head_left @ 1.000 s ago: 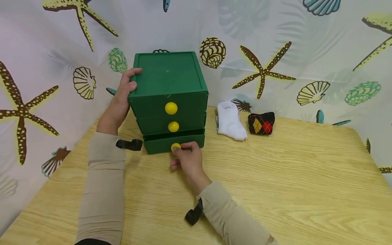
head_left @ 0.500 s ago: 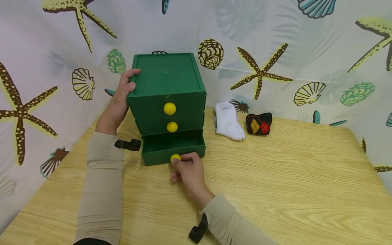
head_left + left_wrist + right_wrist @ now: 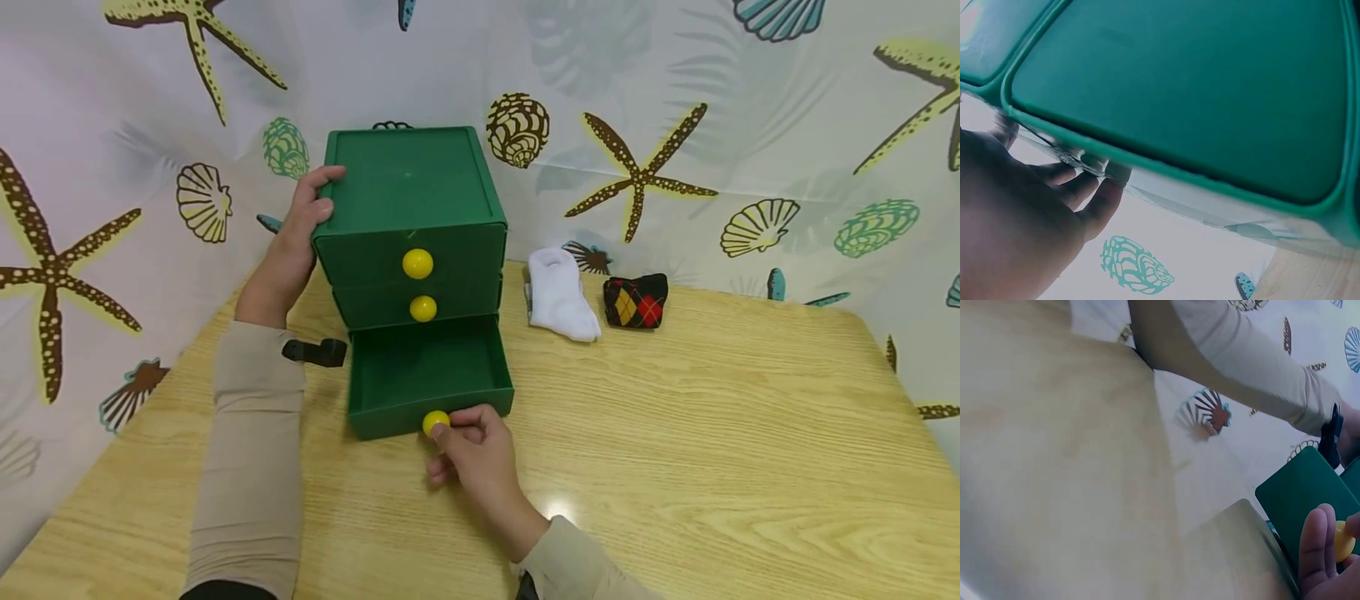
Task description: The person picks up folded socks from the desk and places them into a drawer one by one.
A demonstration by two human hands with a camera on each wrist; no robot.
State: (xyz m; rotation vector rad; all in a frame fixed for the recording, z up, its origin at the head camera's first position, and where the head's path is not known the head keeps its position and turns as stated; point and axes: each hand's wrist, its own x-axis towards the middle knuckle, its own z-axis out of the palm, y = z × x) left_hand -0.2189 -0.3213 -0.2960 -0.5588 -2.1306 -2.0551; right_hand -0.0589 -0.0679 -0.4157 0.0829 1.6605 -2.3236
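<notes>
A green drawer cabinet (image 3: 408,179) with round yellow knobs stands on the table at left of centre in the head view. My left hand (image 3: 288,237) rests against its upper left edge, the fingertips touching the top. In the left wrist view that hand (image 3: 1029,206) lies along the cabinet's edge, its fingers extended. Below, the bottom drawer (image 3: 427,362) is pulled well out and shows a bare floor inside. With thumb and index finger, my right hand (image 3: 483,462) pinches the bottom drawer's yellow knob (image 3: 436,422). The two upper drawers (image 3: 367,271) are closed.
Right of the cabinet lie folded white socks (image 3: 558,296) and, beside them, folded black argyle socks (image 3: 636,302). A sea-patterned cloth (image 3: 450,67) hangs behind the wooden table (image 3: 712,433).
The bottom drawer has slid forward from slightly ajar to far out, as my right hand drew its knob toward me. My left hand has stayed on the cabinet's edge.
</notes>
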